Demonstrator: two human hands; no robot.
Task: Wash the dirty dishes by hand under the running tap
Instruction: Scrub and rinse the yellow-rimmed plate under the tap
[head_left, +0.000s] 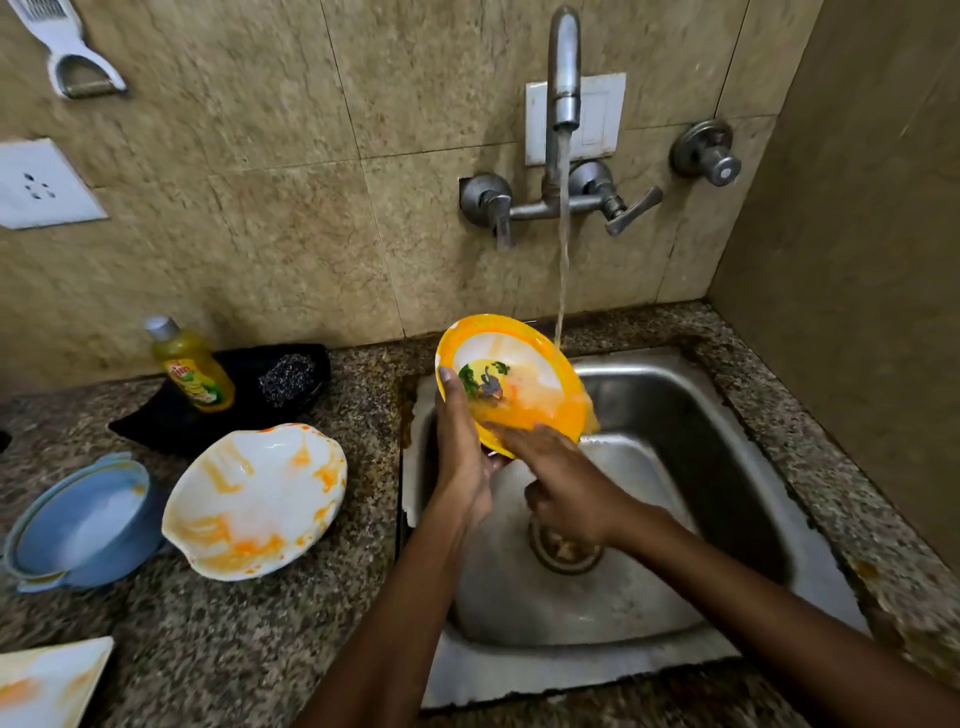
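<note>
Over the stainless-steel sink basin (675, 415), the left hand (460, 457) grips a round orange-rimmed plastic plate with a white centre and an elephant picture (511, 379) — the thumb lies along the plate's left rim while the other fingers curl behind it, out of sight. The plate is tilted, its face turned toward the camera, and the stream of water from the grey metal wall tap (565, 67) lands on its upper right edge and runs off the lower side. The right hand (563, 483) reaches in from the right with the forefinger stretched out and pressed on the plate's lower inner surface; its remaining fingers are curled loosely under the palm and hold nothing. On the speckled granite counter (291, 623) left of the sink lies a white wavy-edged bowl smeared with orange residue (254, 501), and just beside it, farther left, a pale blue round container (78, 522). Behind them a black tray (249, 395) carries a yellow bottle of dish liquid with a silver cap (189, 369) and a dark steel scrubber (287, 379). A white square plate with orange stains (47, 680) shows at the lower left corner.
</note>
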